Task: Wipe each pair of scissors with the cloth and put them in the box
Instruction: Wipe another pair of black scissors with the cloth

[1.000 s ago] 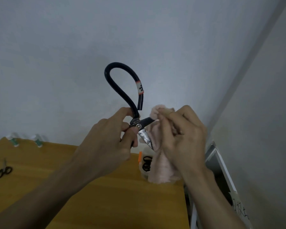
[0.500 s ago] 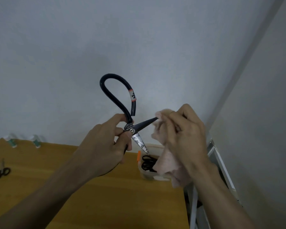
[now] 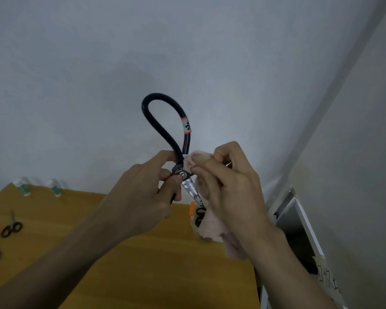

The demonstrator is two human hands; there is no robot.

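The large scissors [image 3: 165, 130] are held up in the air above the far right part of the table [image 3: 125, 264], black loop handle up, blades open. The left hand [image 3: 143, 197] pinches them at the pivot, its fingers [image 3: 165, 157] clamped round the lower handle. The right hand [image 3: 230, 186] grips the pink cloth [image 3: 212, 224], fingers closed on it around one blade. Wiping looks under way. The box [image 3: 195, 217] at the far right edge already holds black handles; two more scissors [image 3: 10, 227] wait near the left edge.
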